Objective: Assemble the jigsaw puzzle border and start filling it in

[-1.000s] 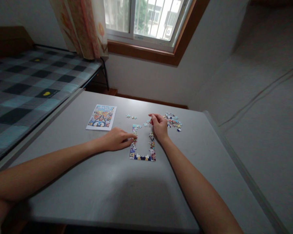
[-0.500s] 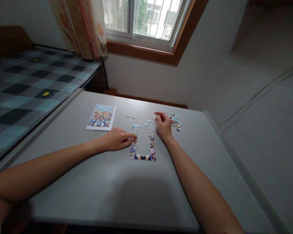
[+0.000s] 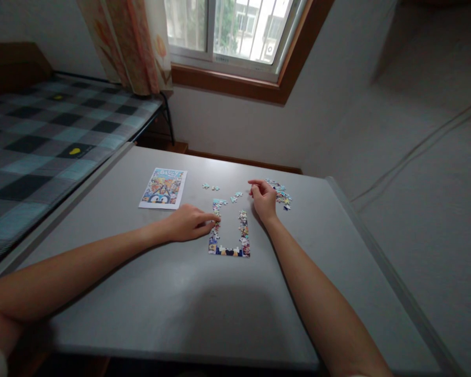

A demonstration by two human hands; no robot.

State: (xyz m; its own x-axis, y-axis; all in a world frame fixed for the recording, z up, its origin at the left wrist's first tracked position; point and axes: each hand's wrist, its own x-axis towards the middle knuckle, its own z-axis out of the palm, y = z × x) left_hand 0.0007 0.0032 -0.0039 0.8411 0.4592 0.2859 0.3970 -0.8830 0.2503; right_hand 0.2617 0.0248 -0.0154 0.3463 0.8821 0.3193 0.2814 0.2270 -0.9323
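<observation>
Assembly of the jigsaw border point(image 3: 244, 238), located mid-bench point(image 3: 160, 298), appears to be in hand. Its left side is touched by the left hand's point(image 3: 188, 223) extended index finger; nothing is seen gripped. The right hand point(image 3: 264, 201) is loosely curled, left of the loose pile point(image 3: 284, 197) (a pinched piece cannot be ruled out). The far-edge gap appears to call for matching pale-blue pieces point(image 3: 234, 199).

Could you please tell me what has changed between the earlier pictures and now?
The right hand has moved right, away from the two loose jigsaw pieces near the puzzle border's top and closer to the heap of pieces; whether it let anything go is unclear. The left hand still rests at the left side of the puzzle border, and the reference picture stays put.
</observation>
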